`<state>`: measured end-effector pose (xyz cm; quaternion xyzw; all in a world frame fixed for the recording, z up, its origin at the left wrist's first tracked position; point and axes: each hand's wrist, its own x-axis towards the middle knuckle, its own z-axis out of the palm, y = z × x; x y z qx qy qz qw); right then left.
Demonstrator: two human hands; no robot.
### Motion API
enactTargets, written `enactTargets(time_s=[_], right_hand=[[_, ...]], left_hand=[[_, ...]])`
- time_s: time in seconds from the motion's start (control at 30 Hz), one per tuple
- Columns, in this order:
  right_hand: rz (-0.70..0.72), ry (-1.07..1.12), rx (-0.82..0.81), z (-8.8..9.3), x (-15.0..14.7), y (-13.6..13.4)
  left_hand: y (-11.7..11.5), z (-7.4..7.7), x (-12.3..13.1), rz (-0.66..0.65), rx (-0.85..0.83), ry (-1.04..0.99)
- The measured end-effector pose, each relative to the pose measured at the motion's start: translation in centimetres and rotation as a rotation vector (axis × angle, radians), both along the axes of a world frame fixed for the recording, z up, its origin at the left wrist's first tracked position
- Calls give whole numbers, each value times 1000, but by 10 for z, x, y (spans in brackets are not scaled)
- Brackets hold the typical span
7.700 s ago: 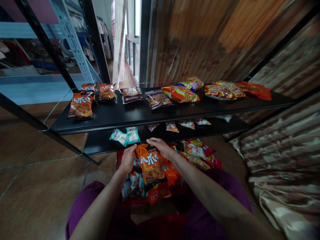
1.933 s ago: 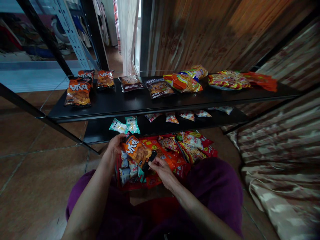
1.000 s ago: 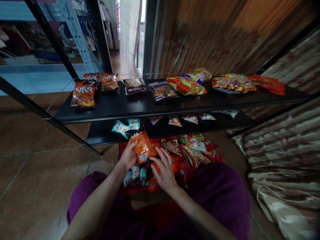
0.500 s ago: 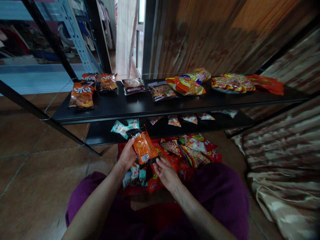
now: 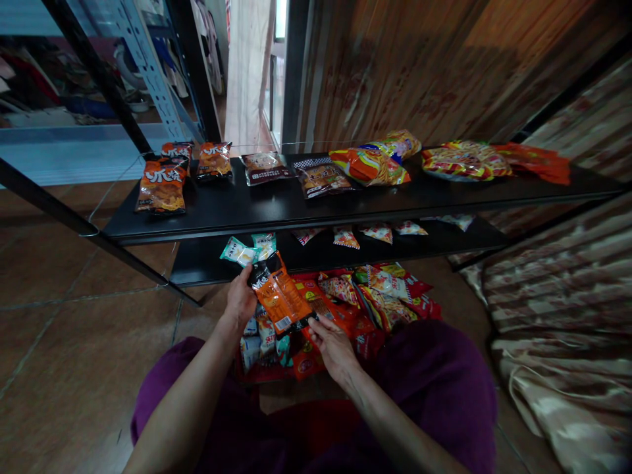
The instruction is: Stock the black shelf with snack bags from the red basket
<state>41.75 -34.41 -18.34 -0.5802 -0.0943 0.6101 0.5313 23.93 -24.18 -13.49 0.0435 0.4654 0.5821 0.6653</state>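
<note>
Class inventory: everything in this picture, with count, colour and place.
held bag: 1, orange and black, centre
basket: 1, red, beneath it, full of packets
shelves: 2, black, middle
similar bags: 3, same colours, upper shelf, left
brown bags: 2, brown, upper shelf, middle
bright bags: at least 3, yellow and red, upper shelf, right
orange packets: count unclear, orange, upper shelf, far right
teal packets: 2, teal, lower shelf, left
small packets: several, white and red, lower shelf, middle onward
rack: 1, pale blue, upper left
curtains: several, brown and beige, behind and right
floor: 1, brown, below
left hand: 1, bare, on held bag's left edge
right hand: 1, bare, at its lower right corner
knees: 2, purple, beside the basket
</note>
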Motion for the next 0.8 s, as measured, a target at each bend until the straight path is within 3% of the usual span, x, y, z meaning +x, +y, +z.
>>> enactTargets(time_s=[0.1, 0.2, 0.37, 0.47, 0.6, 0.8], right_hand=[[2, 12, 5, 2, -2, 1], [10, 15, -1, 3, -3, 1], [234, -92, 73, 7, 7, -2], [325, -171, 191, 22, 12, 10], [330, -229, 266, 43, 8, 47], [336, -132, 151, 50, -4, 90]], left_hand=[[3, 5, -2, 67, -36, -101], [5, 6, -5, 77, -6, -67], [5, 2, -8, 45, 139, 66], [1, 0, -4, -47, 146, 80], [-6, -5, 6, -257, 169, 114], [-10, -6, 14, -382, 185, 158]])
